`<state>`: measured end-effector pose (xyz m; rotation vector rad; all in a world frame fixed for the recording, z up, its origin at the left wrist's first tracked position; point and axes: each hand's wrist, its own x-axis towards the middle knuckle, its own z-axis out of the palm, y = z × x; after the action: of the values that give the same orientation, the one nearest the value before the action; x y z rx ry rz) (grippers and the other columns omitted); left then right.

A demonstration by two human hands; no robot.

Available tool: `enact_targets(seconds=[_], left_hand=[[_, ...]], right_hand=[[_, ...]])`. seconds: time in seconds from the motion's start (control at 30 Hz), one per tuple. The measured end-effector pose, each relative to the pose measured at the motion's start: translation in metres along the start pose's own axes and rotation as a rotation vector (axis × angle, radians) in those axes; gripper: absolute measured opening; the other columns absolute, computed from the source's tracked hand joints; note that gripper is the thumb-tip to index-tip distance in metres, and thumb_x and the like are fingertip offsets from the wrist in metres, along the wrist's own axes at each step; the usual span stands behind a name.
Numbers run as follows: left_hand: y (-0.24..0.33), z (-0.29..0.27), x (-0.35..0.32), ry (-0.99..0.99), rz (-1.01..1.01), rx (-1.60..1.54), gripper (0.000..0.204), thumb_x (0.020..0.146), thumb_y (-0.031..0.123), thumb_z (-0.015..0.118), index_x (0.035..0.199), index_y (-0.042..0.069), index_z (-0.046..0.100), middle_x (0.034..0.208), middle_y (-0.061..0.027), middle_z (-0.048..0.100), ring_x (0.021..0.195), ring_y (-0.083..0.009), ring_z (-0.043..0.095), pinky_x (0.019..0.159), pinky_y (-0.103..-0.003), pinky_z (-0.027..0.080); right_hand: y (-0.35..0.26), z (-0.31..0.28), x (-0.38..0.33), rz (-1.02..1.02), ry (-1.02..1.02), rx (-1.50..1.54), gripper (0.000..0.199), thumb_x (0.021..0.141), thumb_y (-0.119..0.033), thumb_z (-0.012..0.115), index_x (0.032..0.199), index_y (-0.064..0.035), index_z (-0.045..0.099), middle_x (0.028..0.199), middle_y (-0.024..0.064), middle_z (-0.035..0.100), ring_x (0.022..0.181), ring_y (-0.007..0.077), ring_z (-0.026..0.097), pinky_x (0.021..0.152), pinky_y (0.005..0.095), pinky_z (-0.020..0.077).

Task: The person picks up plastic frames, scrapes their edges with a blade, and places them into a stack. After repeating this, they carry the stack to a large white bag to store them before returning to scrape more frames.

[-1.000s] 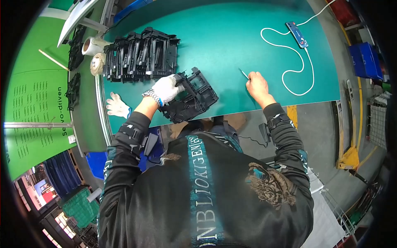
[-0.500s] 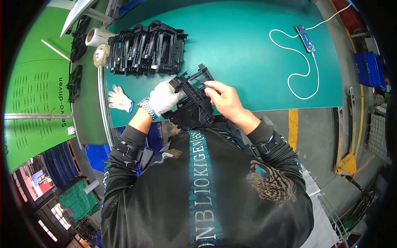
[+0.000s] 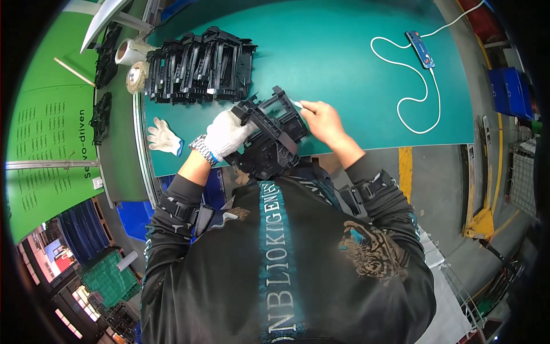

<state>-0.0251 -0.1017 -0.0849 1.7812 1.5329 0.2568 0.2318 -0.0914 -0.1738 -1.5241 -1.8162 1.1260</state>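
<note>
My left hand (image 3: pixel 227 135), in a white knitted glove, grips a black plastic frame (image 3: pixel 269 150) with an open rectangular end, held tilted at the table's near edge. Bare and closed, my right hand (image 3: pixel 325 121) is at the frame's upper right corner. Between its thumb and forefinger a thin, light-coloured tool (image 3: pixel 296 104) sticks out toward the frame; its exact kind is too small to make out. Whether the tool's tip touches the plastic cannot be seen. Farther away at the left, several similar black frames (image 3: pixel 200 66) stand in a tight row.
An empty white glove (image 3: pixel 165 137) lies left of my left hand on the green tabletop (image 3: pixel 326 63). Behind it are a tape roll (image 3: pixel 136 78) and a white roll (image 3: pixel 127 53). At the far right lies a phone-like device (image 3: pixel 420 49) with a looping white cable (image 3: pixel 427 94).
My right hand has moved a little up and right, from the frame's crossbar to its outer corner. The frame has turned slightly in my left hand, showing more of its open end.
</note>
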Motion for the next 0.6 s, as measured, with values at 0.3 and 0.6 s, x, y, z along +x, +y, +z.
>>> enact_targets(seconds=[0.3,0.6], left_hand=[[0.002,-0.001,0.031,-0.118,-0.088,0.282,0.038,0.088,0.035,0.060,0.109,0.003,0.065,0.095,-0.0243,0.067,0.092,-0.0404,0.065,0.080,-0.045,0.051],[-0.027,0.033,0.077,-0.253,-0.164,0.412,0.051,0.081,0.042,0.060,0.095,-0.007,0.065,0.084,-0.0277,0.067,0.085,-0.0397,0.067,0.077,-0.045,0.052]], right_hand=[[0.097,-0.015,-0.009,-0.062,0.438,-0.369,0.035,0.085,-0.007,0.060,0.119,-0.0013,0.062,0.107,0.0191,0.063,0.104,0.0382,0.059,0.090,0.0440,0.0473],[0.026,0.059,-0.075,0.424,-0.277,0.442,0.042,0.086,-0.034,0.072,0.111,-0.0025,0.059,0.108,0.0098,0.063,0.102,0.0198,0.060,0.084,0.0360,0.0499]])
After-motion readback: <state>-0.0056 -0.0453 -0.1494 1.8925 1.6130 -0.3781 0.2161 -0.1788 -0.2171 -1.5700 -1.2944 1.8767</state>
